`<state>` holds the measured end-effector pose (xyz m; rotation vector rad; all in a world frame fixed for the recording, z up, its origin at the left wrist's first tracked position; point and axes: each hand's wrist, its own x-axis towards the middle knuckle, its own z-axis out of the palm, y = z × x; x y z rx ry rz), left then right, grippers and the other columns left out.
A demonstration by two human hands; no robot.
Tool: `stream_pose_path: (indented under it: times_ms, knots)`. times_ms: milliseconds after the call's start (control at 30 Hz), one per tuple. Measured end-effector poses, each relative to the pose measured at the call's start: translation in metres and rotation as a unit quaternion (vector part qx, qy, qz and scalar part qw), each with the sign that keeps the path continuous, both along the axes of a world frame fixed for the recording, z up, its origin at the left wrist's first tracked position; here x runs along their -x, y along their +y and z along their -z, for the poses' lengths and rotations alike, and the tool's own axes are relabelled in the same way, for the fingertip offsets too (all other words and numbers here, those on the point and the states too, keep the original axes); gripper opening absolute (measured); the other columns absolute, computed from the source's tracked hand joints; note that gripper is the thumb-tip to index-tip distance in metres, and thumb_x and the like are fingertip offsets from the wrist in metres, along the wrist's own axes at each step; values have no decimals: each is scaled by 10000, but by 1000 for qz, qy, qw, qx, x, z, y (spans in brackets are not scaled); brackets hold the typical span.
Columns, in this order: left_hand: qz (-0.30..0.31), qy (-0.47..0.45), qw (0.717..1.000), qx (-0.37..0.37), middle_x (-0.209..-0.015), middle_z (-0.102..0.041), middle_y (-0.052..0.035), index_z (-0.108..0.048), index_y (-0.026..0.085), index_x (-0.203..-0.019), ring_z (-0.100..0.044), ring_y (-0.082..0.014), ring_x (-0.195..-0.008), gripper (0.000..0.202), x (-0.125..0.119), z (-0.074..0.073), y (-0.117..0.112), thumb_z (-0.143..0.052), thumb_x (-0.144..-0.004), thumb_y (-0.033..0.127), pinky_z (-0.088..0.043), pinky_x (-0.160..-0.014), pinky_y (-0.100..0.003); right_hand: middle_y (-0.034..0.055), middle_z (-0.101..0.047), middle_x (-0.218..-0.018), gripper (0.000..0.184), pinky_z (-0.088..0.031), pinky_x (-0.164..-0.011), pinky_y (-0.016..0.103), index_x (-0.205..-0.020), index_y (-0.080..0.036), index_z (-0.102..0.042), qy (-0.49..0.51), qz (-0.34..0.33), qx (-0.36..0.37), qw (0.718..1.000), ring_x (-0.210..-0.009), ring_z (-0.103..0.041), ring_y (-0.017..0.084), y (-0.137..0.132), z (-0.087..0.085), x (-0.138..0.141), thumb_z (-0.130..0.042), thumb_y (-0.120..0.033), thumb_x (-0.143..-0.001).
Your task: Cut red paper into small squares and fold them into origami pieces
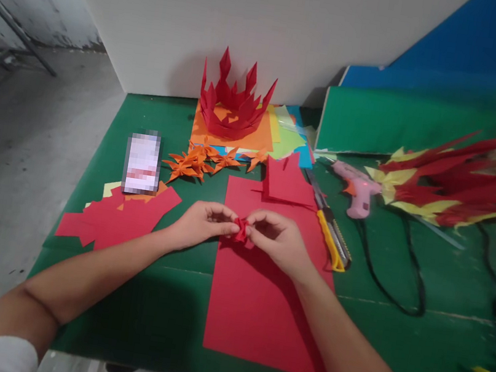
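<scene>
Both hands meet over a large red paper sheet (pixel 257 312) on the green table (pixel 394 332). My left hand (pixel 200 223) and my right hand (pixel 278 237) pinch a small folded red paper piece (pixel 241 230) between their fingertips, one on each side. Folded red squares (pixel 288 183) lie just beyond the hands. Several orange folded paper stars (pixel 200 163) lie farther back to the left.
A red paper crown (pixel 232 106) stands on coloured sheets at the back. A yellow utility knife (pixel 331 236) and a pink glue gun (pixel 359 193) with a black cord lie right. Red and yellow paper flames (pixel 453 185) fill the right. Red scraps (pixel 122 217) and a phone (pixel 142 163) lie left.
</scene>
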<state>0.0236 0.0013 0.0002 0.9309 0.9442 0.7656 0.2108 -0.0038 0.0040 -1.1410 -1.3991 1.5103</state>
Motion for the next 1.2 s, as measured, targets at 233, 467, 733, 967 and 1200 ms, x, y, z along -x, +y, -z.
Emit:
stream_pose_path:
  times_ms: [233,467,733,967,1200]
  knots:
    - [-35,-13,999,-28,-672,-706,-8,-742,146,-738,-602,-92,-594,325,-1,0,-5,-879,-557,379,-513,-652,-240,-7,-612,-620,333,-481,-495,262,-699,-201,-581,1,2,-3,1000,-504,-563,114,-1,-2,2,-771,-474,-698]
    - [-80,28,992,-92,-735,-741,-32,-757,162,-721,-650,-124,-659,273,-2,5,-10,-857,-597,384,-531,-662,-241,-18,-594,-622,314,-442,-510,244,-762,-186,-619,18,-5,40,999,-525,-541,101,-1,1,0,-787,-439,-681]
    - [-12,12,1000,-1,-688,-738,-42,-738,130,-713,-657,-133,-614,396,1,1,-5,-889,-509,432,-547,-665,-275,-41,-567,-560,345,-402,-500,234,-677,-197,-544,15,-33,52,998,-488,-493,86,-1,-6,-2,-790,-439,-682]
    - [-34,-15,999,18,-578,-644,20,-645,119,-689,-569,-65,-501,379,-4,1,-6,-894,-529,355,-465,-525,-198,-42,-539,-568,302,-368,-494,240,-655,-205,-522,-31,9,7,999,-504,-455,92,-3,1,4,-760,-390,-682]
    - [-64,42,996,-38,-652,-663,-1,-666,133,-733,-590,-80,-545,314,-4,3,-9,-839,-610,366,-480,-527,-196,-21,-560,-640,237,-413,-555,267,-687,-217,-513,-79,60,-59,993,-579,-506,123,-6,9,8,-711,-344,-715]
